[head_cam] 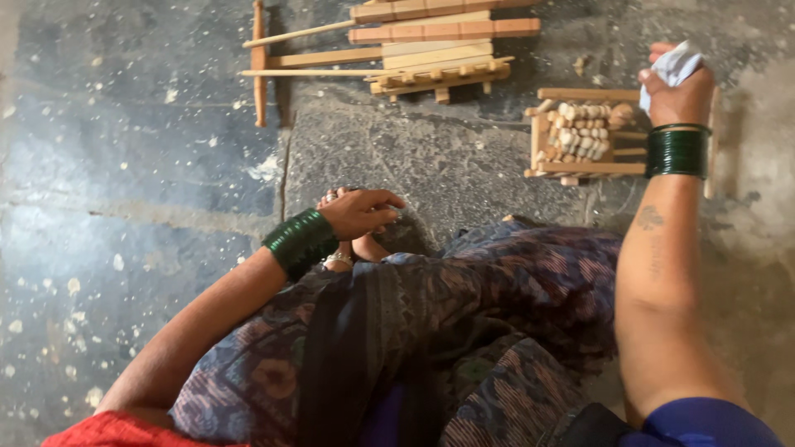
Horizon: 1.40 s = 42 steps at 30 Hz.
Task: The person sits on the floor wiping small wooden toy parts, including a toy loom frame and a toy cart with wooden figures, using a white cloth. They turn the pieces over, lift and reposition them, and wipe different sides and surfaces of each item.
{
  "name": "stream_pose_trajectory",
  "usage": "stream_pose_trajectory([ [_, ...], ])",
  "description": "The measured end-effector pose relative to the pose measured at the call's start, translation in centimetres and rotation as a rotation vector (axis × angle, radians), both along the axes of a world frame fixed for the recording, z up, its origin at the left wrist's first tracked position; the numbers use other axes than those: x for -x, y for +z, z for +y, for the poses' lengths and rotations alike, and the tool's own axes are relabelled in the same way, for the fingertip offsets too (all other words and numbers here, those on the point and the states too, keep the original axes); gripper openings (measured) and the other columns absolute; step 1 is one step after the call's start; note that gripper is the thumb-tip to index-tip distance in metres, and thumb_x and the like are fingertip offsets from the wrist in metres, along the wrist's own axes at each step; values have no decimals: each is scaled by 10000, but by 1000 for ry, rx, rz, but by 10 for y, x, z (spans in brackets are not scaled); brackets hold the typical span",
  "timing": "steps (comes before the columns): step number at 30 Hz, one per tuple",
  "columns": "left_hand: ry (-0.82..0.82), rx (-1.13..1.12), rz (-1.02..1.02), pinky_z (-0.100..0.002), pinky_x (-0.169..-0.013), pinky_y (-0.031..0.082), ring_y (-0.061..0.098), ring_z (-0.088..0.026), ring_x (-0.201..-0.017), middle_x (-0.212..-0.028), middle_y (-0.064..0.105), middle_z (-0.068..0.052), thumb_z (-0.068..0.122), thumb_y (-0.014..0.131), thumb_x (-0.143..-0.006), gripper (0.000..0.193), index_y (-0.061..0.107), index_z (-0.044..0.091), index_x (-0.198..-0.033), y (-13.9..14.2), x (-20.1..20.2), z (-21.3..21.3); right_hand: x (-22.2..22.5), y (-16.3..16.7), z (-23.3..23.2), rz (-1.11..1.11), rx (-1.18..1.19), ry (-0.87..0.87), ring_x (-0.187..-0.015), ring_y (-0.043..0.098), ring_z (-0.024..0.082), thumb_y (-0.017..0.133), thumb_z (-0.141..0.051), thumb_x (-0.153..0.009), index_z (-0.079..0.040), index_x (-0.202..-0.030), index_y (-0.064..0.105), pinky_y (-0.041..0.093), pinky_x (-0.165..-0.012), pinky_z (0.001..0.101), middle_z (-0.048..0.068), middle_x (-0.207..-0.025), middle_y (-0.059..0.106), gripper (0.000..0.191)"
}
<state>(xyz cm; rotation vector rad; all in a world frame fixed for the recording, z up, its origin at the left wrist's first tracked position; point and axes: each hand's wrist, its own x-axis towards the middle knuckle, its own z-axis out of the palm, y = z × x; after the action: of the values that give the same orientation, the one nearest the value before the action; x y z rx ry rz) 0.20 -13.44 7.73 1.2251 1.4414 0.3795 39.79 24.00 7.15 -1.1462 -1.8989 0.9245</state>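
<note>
Right hand (677,93) clenched around white cloth (675,64), raised just above right edge of small wooden frame (580,168). Frame lies on stone floor (149,149), rows of pale wooden beads (584,128) inside it. Green bangles (677,151) on right wrist.

Left hand (360,212) curled, fingers bent down at bare foot (356,248); whether it grips anything, cannot tell, view blocked. Green bangles on that wrist too. Patterned skirt (497,298) covers lap.

Farther off, at top: stack of wooden sticks (431,45), well apart from both hands.

a floor workshop: wooden strips (414,41) and sawdust on stone floor (149,165).
</note>
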Motion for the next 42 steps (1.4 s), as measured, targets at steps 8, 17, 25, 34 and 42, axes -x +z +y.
stream_pose_trajectory([
  [8,-16,41,15,-352,-840,578,728,-174,-902,-1068,735,-92,342,531,-991,418,603,133,-1345,-1,6,-1,-21,-29,-31,-105,15,-134,-1029,718,160,743,56,-877,-44,-1200,734,562,-870,298,80,-1146,756,338],
  [17,-50,36,44,-362,-864,579,737,-165,-924,-1045,749,-110,349,522,-997,423,600,151,-1363,-6,7,1,-19,-21,-37,-120,-152,-209,-1006,734,203,787,59,-878,-46,-1201,750,568,-890,338,111,-1119,771,342],
  [25,-42,64,62,-355,-866,582,732,-151,-911,-1079,727,-75,358,521,-991,423,600,147,-1349,1,5,1,7,-17,-46,-432,21,-201,-853,739,269,883,-97,-848,-37,-1044,759,578,-809,400,145,-995,764,240],
  [34,-24,47,-5,-346,-841,582,725,-152,-892,-1050,736,-92,330,531,-992,415,602,129,-1348,-8,9,-1,-28,-36,-35,-232,120,-260,-914,752,214,827,-79,-853,-45,-1123,732,578,-826,353,115,-1048,772,288],
  [42,-11,-14,54,-355,-842,580,733,-189,-924,-1067,749,-111,333,545,-982,434,596,144,-1369,5,4,2,-40,-18,-27,20,22,-360,-881,707,146,694,-24,-941,-15,-1202,680,562,-743,284,41,-1034,747,262],
])
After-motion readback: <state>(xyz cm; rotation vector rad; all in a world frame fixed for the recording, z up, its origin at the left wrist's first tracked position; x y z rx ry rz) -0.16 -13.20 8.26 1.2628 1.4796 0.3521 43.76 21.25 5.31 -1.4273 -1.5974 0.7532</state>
